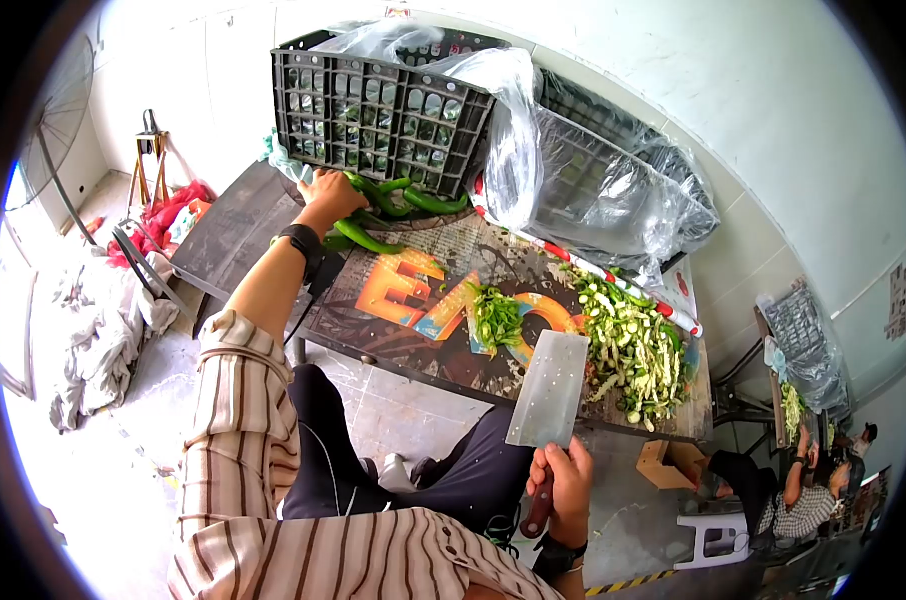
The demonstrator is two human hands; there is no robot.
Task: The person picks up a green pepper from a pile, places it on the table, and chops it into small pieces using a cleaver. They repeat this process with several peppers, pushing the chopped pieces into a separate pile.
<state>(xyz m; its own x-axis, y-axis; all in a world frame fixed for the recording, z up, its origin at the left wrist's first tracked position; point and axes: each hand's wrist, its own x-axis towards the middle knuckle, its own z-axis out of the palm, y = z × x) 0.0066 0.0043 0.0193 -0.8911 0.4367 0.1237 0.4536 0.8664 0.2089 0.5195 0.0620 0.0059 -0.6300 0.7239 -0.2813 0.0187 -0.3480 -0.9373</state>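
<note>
Long green peppers [435, 203] lie in a loose pile at the far side of the printed table top. My left hand [331, 197] reaches to the pile's left end, its fingers bent over a green pepper; the fingertips are partly hidden. My right hand [563, 480] grips a cleaver [550, 385] by its brown handle, blade pointing up and away, held off the table's near edge. Small pale bits stick to the blade. Just beyond it sits a small heap of sliced green pepper [497, 318]. A larger heap of chopped pepper pieces [628, 350] lies to its right.
A black plastic crate [383, 120] holding green produce stands behind the peppers. Beside it is a plastic-lined crate [603, 185]. A red-and-white strip [613, 280] runs along the table's back. Another person [798, 500] works at the far right, near a white stool [713, 540].
</note>
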